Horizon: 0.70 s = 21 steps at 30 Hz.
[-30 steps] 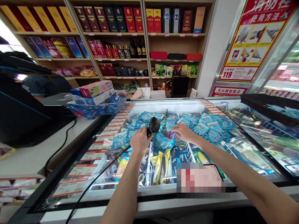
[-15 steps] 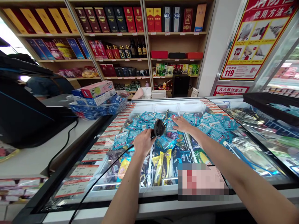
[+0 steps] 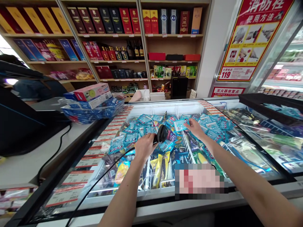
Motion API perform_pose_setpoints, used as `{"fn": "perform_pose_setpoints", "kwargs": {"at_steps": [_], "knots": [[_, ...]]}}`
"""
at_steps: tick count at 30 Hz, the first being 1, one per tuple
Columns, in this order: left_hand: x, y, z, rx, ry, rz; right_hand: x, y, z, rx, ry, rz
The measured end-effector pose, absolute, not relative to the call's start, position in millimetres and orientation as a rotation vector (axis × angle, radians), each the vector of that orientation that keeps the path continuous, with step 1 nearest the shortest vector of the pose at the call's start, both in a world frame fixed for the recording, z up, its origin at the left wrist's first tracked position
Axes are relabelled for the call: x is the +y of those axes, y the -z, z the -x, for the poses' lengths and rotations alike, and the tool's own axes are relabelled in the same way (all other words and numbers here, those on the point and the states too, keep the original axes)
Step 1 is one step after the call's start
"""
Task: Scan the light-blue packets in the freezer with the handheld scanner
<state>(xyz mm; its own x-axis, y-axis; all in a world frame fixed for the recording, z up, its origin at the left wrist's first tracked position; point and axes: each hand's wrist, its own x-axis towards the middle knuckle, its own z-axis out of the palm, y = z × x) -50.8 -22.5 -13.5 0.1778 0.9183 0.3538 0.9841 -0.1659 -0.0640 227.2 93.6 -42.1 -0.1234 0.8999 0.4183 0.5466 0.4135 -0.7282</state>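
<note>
My left hand (image 3: 143,146) is closed round the handle of a black corded barcode scanner (image 3: 162,133), its head turned to the right. The scanner's cord (image 3: 101,178) runs back past my left forearm. Right of the scanner, the fingers of my right hand (image 3: 195,128) pinch the right edge of a small light-blue packet (image 3: 180,125), whose printed face shows. Many similar blue packets lie spread over the freezer's top, some in a left pile (image 3: 131,139) and others in a right pile (image 3: 215,128). A gap separates the scanner head from the held packet.
Beneath the glass, ice creams in yellow wrappers (image 3: 157,170) lie in white wire baskets (image 3: 187,147). Stacked boxes and blue packs (image 3: 92,108) stand on the left counter. A black tray (image 3: 267,105) sits at right. Shelves of boxes (image 3: 132,20) line the back. A blurred patch covers something near the front edge.
My right hand has shifted right and now holds up a blue packet; before, it reached down among the packets. The scanner has moved slightly right. The whole view has swung a little right.
</note>
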Motion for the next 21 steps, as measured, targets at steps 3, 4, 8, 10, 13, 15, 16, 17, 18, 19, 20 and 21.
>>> {"fn": "perform_pose_setpoints", "kwargs": {"at_steps": [3,4,8,10,13,15,16,17,18,19,20,21], "knots": [[-22,15,49,-1.789,0.322,2.205,94,48,-227,-1.763,-0.545,1.21],[-22,15,48,-1.777,0.321,2.214,95,50,-225,-1.759,-0.531,1.221],[-22,19,47,-1.723,0.318,2.254,99,61,-215,-1.728,-0.372,1.336],[-23,20,46,-1.718,0.316,2.26,97,63,-211,-1.724,-0.315,1.397],[-23,20,44,-1.735,0.311,2.255,89,62,-207,-1.78,-0.295,1.429],[-23,19,43,-1.732,0.312,2.26,84,58,-206,-1.821,-0.292,1.43],[-23,19,43,-1.725,0.315,2.266,83,56,-205,-1.836,-0.286,1.435],[-24,18,43,-1.719,0.318,2.273,82,55,-205,-1.845,-0.278,1.446],[-24,18,43,-1.715,0.322,2.28,82,54,-205,-1.85,-0.27,1.46],[-24,17,43,-1.714,0.324,2.285,82,54,-205,-1.853,-0.262,1.474],[-24,17,43,-1.717,0.326,2.287,82,54,-205,-1.855,-0.254,1.487],[-24,17,43,-1.721,0.326,2.288,83,54,-205,-1.856,-0.247,1.498]]}}
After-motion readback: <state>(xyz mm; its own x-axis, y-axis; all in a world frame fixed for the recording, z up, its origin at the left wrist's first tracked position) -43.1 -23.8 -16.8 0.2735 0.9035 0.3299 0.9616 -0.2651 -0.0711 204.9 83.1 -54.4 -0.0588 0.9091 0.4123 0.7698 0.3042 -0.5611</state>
